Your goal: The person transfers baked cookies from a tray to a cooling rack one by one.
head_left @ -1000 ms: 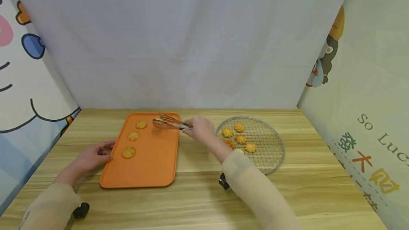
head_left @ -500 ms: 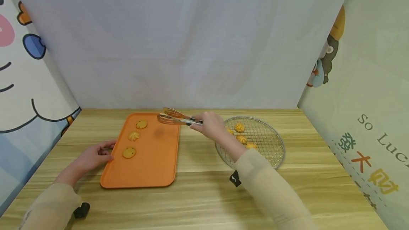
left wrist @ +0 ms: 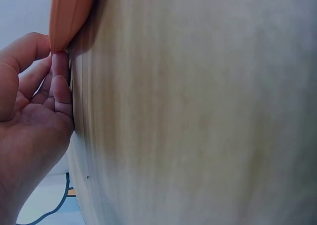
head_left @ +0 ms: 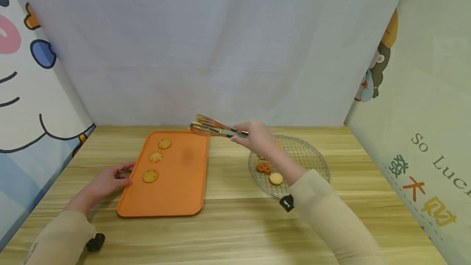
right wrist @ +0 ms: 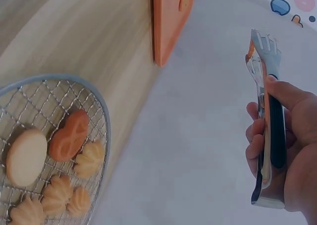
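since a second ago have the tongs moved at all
Yes. The tongs in the right hand have risen and swung right, from over the orange tray towards the wire rack.

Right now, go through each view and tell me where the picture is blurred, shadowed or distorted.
Head view: evenly lit, sharp; the tongs cast a soft smudge of shadow on the orange tray, and the backdrop bows at the edges. Left wrist view: the left hand is very close, the wooden table soft and streaky. Right wrist view: the cookies on the wire rack are sharp; the scene looks tilted.
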A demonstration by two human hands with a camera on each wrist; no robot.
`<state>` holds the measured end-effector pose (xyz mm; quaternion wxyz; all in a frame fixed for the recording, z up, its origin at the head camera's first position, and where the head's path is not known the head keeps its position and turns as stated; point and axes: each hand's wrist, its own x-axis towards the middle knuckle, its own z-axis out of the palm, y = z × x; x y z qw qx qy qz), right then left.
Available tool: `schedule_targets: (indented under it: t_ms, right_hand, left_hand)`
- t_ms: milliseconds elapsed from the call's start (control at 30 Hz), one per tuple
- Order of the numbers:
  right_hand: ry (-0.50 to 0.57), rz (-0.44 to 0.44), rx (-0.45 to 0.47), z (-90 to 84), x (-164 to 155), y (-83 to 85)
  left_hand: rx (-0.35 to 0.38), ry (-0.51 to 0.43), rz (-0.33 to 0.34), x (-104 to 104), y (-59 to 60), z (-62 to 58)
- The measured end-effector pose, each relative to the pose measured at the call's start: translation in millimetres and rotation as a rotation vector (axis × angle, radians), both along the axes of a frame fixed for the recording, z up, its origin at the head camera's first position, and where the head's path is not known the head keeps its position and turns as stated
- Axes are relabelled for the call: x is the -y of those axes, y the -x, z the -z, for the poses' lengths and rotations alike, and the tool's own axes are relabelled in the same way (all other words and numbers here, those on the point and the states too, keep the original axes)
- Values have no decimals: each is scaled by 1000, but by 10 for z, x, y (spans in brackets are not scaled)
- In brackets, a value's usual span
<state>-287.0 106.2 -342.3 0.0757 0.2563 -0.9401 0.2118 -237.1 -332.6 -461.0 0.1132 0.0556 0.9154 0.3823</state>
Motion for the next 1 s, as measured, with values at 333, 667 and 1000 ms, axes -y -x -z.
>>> schedule_targets:
  t_ms: [333, 667, 1000]
  right_hand:
    - [32, -18, -29, -235, -273, -100]
    - [75, -58, -109, -378, -616, -177]
    - [105, -49, -185, -435, -988, -276]
  left_hand:
    - [-7, -8, 1, 25, 7, 22]
    - [-19, -16, -8, -15, -18, -12]
    - [-19, -22, -12, -8, -11, -12]
